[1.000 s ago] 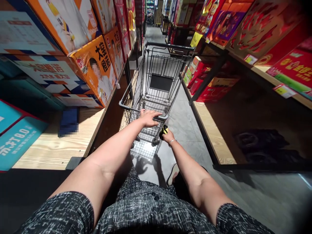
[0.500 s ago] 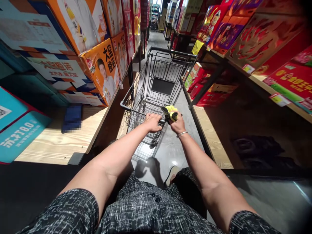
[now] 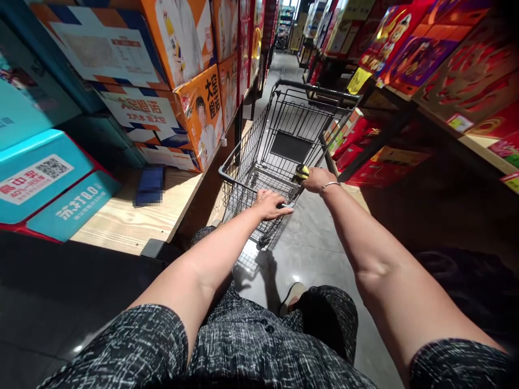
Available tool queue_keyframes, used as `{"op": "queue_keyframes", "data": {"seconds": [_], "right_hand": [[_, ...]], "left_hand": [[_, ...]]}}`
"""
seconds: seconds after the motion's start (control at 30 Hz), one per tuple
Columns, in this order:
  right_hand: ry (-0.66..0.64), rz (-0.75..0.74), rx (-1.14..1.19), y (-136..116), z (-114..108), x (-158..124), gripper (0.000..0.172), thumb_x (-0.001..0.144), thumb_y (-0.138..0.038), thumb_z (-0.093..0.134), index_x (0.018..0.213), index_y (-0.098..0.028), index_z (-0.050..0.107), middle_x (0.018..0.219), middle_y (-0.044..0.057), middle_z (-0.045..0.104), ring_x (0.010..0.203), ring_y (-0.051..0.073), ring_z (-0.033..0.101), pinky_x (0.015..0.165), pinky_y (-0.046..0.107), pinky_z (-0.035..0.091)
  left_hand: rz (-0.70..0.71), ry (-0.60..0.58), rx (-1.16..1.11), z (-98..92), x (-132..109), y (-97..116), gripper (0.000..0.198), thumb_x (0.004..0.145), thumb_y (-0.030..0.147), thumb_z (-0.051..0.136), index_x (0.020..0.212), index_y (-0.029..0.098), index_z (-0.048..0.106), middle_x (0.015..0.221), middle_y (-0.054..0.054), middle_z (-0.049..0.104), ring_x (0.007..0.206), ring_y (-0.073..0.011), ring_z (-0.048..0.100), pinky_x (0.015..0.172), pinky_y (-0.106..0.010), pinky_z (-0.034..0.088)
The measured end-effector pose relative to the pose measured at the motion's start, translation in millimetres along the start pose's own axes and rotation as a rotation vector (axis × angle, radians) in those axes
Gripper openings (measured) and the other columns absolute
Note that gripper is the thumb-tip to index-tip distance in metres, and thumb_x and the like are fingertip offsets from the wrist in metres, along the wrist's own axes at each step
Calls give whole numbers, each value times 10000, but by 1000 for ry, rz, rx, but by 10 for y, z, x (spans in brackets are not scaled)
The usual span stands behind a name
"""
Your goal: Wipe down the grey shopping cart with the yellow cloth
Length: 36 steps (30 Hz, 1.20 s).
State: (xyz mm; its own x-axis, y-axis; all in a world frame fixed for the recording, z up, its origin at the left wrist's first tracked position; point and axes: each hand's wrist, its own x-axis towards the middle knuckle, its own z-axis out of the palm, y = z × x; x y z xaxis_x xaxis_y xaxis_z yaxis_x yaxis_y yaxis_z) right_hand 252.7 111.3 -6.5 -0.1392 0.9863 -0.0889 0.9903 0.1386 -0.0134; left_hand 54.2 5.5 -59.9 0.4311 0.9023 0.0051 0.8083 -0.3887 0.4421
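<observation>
Cart: the wire cart (image 3: pixel 248 154) is standing at 12 o'clock, right in front of the person, in the aisle between two rows of shelves.
Handle: the handle (image 3: pixel 239 183) is sitting at the near end of the cart.
Left hand: the left hand (image 3: pixel 271 203) is lying on the handle, with its fingers curling over the bar.
Right hand: the right hand (image 3: pixel 319 179) is reaching out at 1 o'clock, over the cart's right corner, and is closing tight around a small yellow and black thing (image 3: pixel 302 172).
Bracelet: a thin bracelet (image 3: pixel 329 185) is hanging on the right wrist.
Orange box: a big orange box (image 3: pixel 200 116) is standing on the wooden shelf (image 3: pixel 130 221) at 10 o'clock.
Teal boxes: the teal boxes (image 3: pixel 52 189) are lying at 9 o'clock.
Red boxes: the red boxes (image 3: pixel 405 43) are leaning at 2 o'clock.
</observation>
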Motion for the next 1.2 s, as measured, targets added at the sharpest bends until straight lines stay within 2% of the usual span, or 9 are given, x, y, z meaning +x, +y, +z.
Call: {"op": "queue_keyframes", "data": {"seconds": [0.17, 0.4, 0.5, 0.57, 0.67, 0.83, 0.97, 1.07, 1.2], "right_hand": [[19, 26, 30, -37, 31, -189, 428, 853, -495, 627, 1148, -206, 741, 1141, 138, 757, 1026, 280, 705, 828, 332, 522], [29, 66, 68, -134, 43, -501, 376, 853, -439, 620, 1115, -191, 729, 1118, 139, 762, 980, 270, 709, 805, 328, 519], [89, 70, 146, -156, 134, -644, 344, 845, -390, 614, 1119, -203, 706, 1124, 130, 757, 983, 280, 705, 829, 345, 522], [158, 53, 205, -167, 232, -731, 340, 840, -354, 605, 1131, -200, 689, 1165, 132, 740, 1032, 290, 693, 889, 370, 523], [293, -1, 323, -192, 432, -834, 398, 817, -308, 602, 1184, -164, 659, 1258, 165, 692, 1165, 319, 640, 1020, 434, 487], [534, -33, 551, -341, 890, -1024, 456, 837, -304, 557, 1265, -153, 595, 1318, 190, 618, 1278, 346, 541, 1128, 538, 395], [616, -131, 628, -617, 1329, -1236, 452, 852, -263, 522, 1296, -199, 584, 1330, 174, 560, 1318, 339, 478, 1149, 548, 374], [526, -239, 593, -847, 1684, -1368, 453, 818, -186, 557, 1262, -246, 633, 1297, 155, 566, 1258, 340, 488, 1127, 561, 381], [207, -369, 473, -1045, 2111, -1497, 372, 899, -129, 480, 1130, -316, 705, 1232, 108, 634, 1139, 313, 494, 999, 539, 426]], "left_hand": [[58, 41, -60, 36, -114, -89, 421, 945, 661, 574, 1022, 286, 748, 1106, -9, 745, 1172, -240, 536, 1098, -446, 237], [71, 65, -93, -12, -233, -235, 365, 915, 616, 648, 878, 268, 754, 992, 8, 766, 1119, -217, 570, 1120, -449, 232], [77, 53, -81, -94, -282, -292, 349, 906, 594, 655, 852, 264, 753, 1010, 4, 757, 1148, -222, 564, 1155, -460, 224], [97, 40, -58, -167, -316, -325, 334, 891, 576, 670, 837, 257, 754, 1091, -12, 748, 1249, -248, 518, 1186, -477, 198], [150, 18, -11, -262, -365, -358, 300, 885, 541, 661, 849, 260, 761, 1282, -17, 706, 1402, -297, 395, 1217, -516, 140], [170, -99, 16, -307, -438, -389, 341, 966, 426, 468, 1117, 263, 727, 1207, -49, 730, 1237, -260, 541, 1205, -497, 211], [152, -111, 30, -305, -456, -451, 369, 949, 399, 459, 1209, 281, 693, 1217, -43, 714, 1256, -262, 516, 1234, -499, 162], [146, -107, 14, -323, -452, -507, 338, 922, 368, 482, 1147, 285, 720, 1203, -43, 708, 1245, -275, 514, 1230, -512, 168], [153, -95, -10, -345, -443, -563, 336, 909, 324, 482, 1133, 297, 731, 1246, -23, 704, 1232, -256, 522, 1221, -489, 200]]}}
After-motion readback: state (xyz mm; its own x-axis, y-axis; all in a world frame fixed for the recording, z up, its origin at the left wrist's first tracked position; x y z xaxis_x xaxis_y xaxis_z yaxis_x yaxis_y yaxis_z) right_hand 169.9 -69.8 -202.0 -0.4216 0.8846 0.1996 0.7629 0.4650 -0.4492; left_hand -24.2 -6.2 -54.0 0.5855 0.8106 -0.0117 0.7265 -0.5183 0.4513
